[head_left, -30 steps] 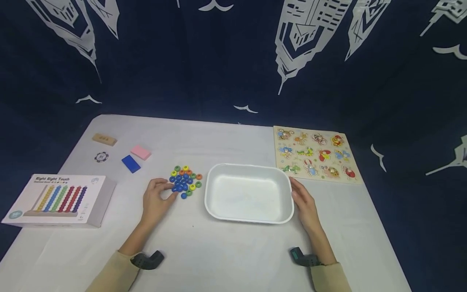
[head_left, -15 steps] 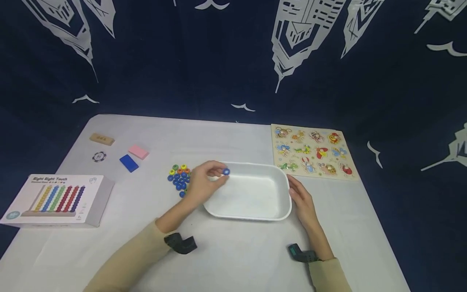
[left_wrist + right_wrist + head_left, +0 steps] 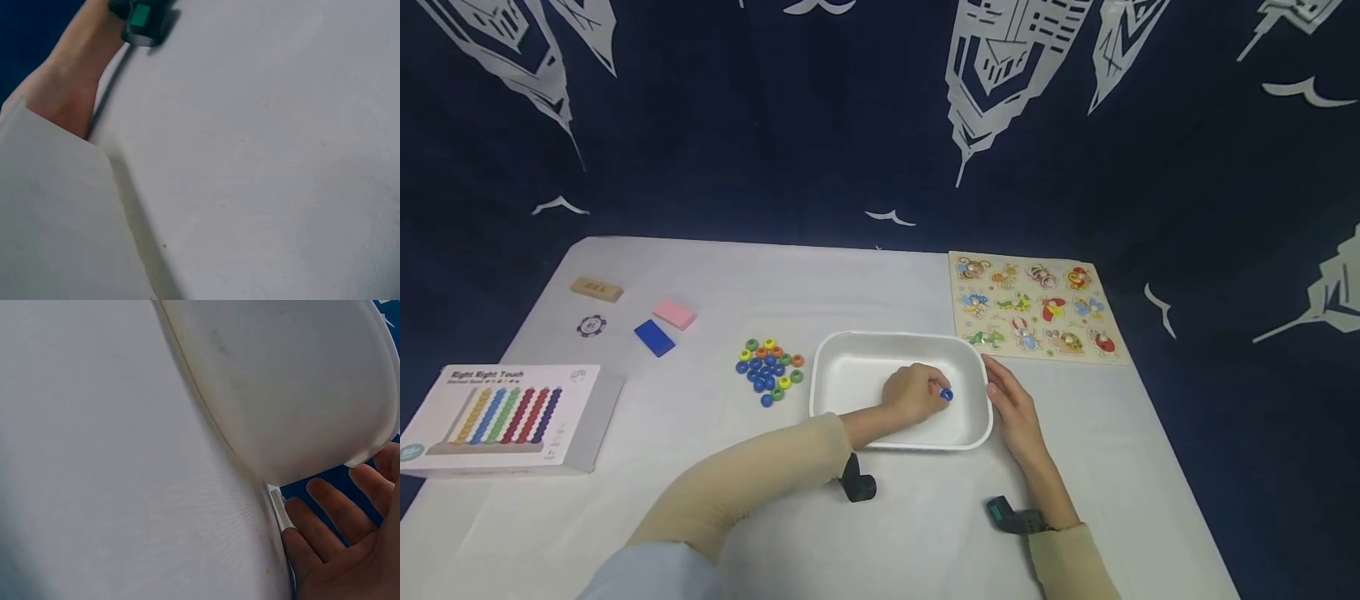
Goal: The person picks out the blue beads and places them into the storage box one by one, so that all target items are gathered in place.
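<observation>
Head view: left hand [image 3: 916,395] pinching a single blue bead [image 3: 947,395] at the fingertips, within the outline of a white tray [image 3: 850,387] and toward the end nearest the right hand [image 3: 1013,408]. Whether the bead touches the tray floor cannot be told. The right hand grasps nothing; its fingers lie extended against the tray's outer end, and no grip around the rim is visible in the right wrist view. Left of both hands, a cluster of loose beads [image 3: 766,372] rests on the bench [image 3: 925,533]; ahead of the right hand lies an insect picture board [image 3: 1037,308].

Possible faults, judged from this arrangement: (a) The bead is small and rounded; should the pinch slacken above the tray floor, it could bounce or roll away from the fingertips. (b) The right hand's contact appears light, so a knock from the left forearm, which crosses the tray's near wall, could slide or tip the tray. (c) A low leftward sweep of the left sleeve [image 3: 760,467] could scatter the cluster. (d) Excess push from the right hand could drive the tray's far end into those beads.
</observation>
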The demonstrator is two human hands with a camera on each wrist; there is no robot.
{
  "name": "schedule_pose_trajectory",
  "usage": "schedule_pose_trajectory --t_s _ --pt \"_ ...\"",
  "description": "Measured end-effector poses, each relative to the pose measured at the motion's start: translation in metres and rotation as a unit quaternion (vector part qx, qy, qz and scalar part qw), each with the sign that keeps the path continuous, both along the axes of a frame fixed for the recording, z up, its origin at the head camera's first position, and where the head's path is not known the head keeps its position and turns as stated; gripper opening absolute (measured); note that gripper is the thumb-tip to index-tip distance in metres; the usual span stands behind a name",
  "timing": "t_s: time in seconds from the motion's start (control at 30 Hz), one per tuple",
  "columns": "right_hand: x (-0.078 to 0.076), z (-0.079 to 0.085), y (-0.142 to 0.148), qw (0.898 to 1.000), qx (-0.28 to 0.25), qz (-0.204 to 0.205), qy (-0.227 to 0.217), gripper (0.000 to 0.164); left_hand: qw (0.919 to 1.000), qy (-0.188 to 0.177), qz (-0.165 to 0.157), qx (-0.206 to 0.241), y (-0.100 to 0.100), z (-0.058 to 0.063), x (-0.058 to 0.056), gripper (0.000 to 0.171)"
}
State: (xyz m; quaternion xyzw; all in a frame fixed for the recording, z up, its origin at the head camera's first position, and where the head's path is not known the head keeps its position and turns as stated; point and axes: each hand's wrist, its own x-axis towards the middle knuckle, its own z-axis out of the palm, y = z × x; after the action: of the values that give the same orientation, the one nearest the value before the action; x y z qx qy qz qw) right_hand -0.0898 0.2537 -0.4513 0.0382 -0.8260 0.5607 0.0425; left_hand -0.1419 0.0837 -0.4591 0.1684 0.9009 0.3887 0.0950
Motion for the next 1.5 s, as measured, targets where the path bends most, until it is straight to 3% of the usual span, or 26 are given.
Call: schedule_pose_trajectory --t_s 0.13,0.3,0.4,0.5,0.6,0.7,0.8,0.9,1.03,1.1,1.27,1.37,1.5 --pt "0.0 0.006 -0.001 1.0 0.018 -0.013 -0.012 0.041 0.9993 0.006 -0.006 -0.036 0.0 0.0 -0.002 0.019" --pt "0.001 0.008 0.002 0.999 0.021 -0.005 -0.029 0.042 0.999 0.023 -0.006 -0.038 -0.003 0.008 0.001 0.031" --pt "0.001 0.003 0.005 0.998 0.037 0.016 -0.042 0.045 0.9985 0.055 0.003 -0.006 -0.014 0.024 0.011 0.035" --pt "-0.001 -0.005 0.008 0.996 0.067 0.027 -0.053 0.046 0.993 0.09 0.02 0.073 -0.038 0.044 0.025 0.034" --pt "-0.001 -0.008 0.008 0.995 0.081 0.022 -0.053 0.046 0.9767 0.127 0.065 0.161 -0.073 0.056 0.038 0.031" --pt "0.0 -0.01 0.008 0.995 0.081 0.015 -0.05 0.045 0.9511 0.156 0.144 0.224 -0.111 0.054 0.041 0.028" --pt "-0.001 -0.011 0.008 0.996 0.074 0.014 -0.046 0.044 0.9233 0.179 0.223 0.256 -0.153 0.041 0.037 0.027" --pt "-0.001 -0.013 0.007 0.997 0.065 0.012 -0.041 0.044 0.9009 0.189 0.297 0.255 -0.192 0.022 0.033 0.029" --pt "0.001 -0.005 0.001 0.997 0.056 0.017 -0.04 0.045 0.8847 0.169 0.373 0.222 -0.229 -0.004 0.029 0.034" --pt "0.001 -0.005 0.001 0.998 0.054 0.022 -0.036 0.045 0.8823 0.154 0.391 0.212 -0.239 -0.015 0.027 0.036" --pt "-0.003 -0.018 0.006 0.998 0.05 0.023 -0.032 0.044 0.8863 0.131 0.402 0.189 -0.246 -0.032 0.024 0.041" --pt "-0.002 -0.016 0.005 0.998 0.051 0.019 -0.038 0.045 0.8942 0.126 0.395 0.168 -0.246 -0.038 0.023 0.044" --pt "0.003 -0.004 0.001 0.998 0.039 0.017 -0.043 0.046 0.91 0.125 0.381 0.104 -0.243 -0.041 0.021 0.043"
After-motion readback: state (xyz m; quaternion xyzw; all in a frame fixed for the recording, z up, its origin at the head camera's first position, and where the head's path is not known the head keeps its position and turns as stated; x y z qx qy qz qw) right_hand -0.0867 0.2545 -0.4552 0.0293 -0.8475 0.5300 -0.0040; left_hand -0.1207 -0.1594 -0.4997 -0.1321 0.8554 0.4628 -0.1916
